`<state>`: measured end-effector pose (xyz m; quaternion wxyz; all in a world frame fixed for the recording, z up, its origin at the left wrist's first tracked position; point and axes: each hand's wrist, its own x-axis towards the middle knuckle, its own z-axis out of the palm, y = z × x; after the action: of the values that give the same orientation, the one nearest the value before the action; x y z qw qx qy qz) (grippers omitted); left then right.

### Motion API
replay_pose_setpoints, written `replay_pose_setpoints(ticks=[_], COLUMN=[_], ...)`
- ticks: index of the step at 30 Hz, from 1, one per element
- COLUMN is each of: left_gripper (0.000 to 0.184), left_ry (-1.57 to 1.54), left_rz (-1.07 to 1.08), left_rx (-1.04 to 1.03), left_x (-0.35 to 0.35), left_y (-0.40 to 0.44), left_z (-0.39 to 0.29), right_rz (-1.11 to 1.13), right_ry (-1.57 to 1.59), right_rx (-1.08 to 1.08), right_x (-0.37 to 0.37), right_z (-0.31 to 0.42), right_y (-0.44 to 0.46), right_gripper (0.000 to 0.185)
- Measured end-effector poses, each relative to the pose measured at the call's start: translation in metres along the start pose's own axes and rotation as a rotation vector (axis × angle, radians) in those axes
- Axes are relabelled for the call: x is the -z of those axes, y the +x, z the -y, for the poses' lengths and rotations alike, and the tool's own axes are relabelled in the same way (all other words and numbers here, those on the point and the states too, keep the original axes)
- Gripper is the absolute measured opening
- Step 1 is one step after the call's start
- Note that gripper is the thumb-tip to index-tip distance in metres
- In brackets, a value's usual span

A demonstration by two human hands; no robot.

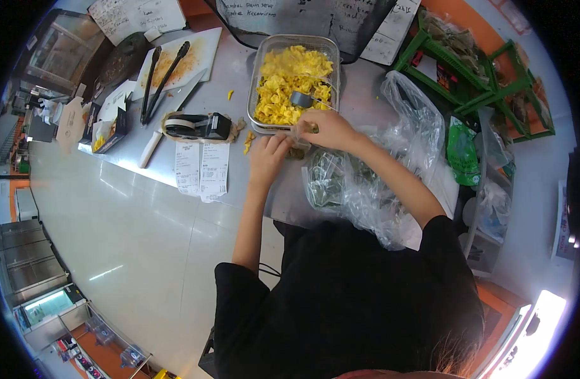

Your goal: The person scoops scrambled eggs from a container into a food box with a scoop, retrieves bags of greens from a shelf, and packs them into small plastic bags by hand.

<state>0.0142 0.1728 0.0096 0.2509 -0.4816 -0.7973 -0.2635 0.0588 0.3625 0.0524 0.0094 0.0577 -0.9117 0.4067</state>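
Note:
My left hand [269, 156] and my right hand [330, 128] meet at the front rim of a metal tray [256, 82]. Between their closed fingers is a small clear plastic bag [296, 134], partly hidden by the hands. Yellow food in pieces, like scrambled egg [296, 66], fills the tray. A metal scoop [301, 99] rests on the food, its thin handle running toward the tray's right side. Just below my right hand, on the table, lies a clear bag with green contents [326, 180].
Crumpled clear plastic bags [397, 158] cover the table's right side. To the left are a tape dispenser [198, 126], receipts [201, 169], a white-handled knife [152, 148], and black tongs [162, 79] by a stained cutting board [201, 54]. Green crates [454, 69] stand at the back right.

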Motion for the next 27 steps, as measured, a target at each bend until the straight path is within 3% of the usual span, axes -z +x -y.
replay_pose_setpoints(ticks=[5,8,14,17,23,27], left_gripper=[0.025,0.026,0.028,0.03,0.029,0.028], left_ry=[-0.04,-0.126,-0.115,-0.101,-0.154,-0.16], left_rz=[-0.08,-0.098,-0.06,-0.027,-0.048,-0.075], left_rx=[-0.029,-0.029,-0.102,-0.114,-0.112,-0.143], left_x=[-0.004,-0.005,0.001,0.001,-0.004,-0.002], left_y=[-0.009,-0.013,-0.025,-0.031,-0.035,-0.034], left_z=[-0.003,-0.004,-0.005,-0.006,-0.009,-0.01], right_rz=[-0.029,0.0,0.127,0.407,0.305,0.365], right_ry=[0.157,0.024,-0.093,-0.192,0.041,-0.267], right_rx=[-0.192,-0.286,-0.19,-0.213,-0.165,-0.121], right_x=[-0.015,-0.015,-0.022,-0.016,-0.019,-0.013], right_z=[0.005,0.019,0.008,0.018,0.014,0.02], right_y=[-0.011,-0.019,-0.023,-0.022,-0.029,-0.03], right_gripper=[0.013,0.012,0.02,0.02,0.025,0.023])
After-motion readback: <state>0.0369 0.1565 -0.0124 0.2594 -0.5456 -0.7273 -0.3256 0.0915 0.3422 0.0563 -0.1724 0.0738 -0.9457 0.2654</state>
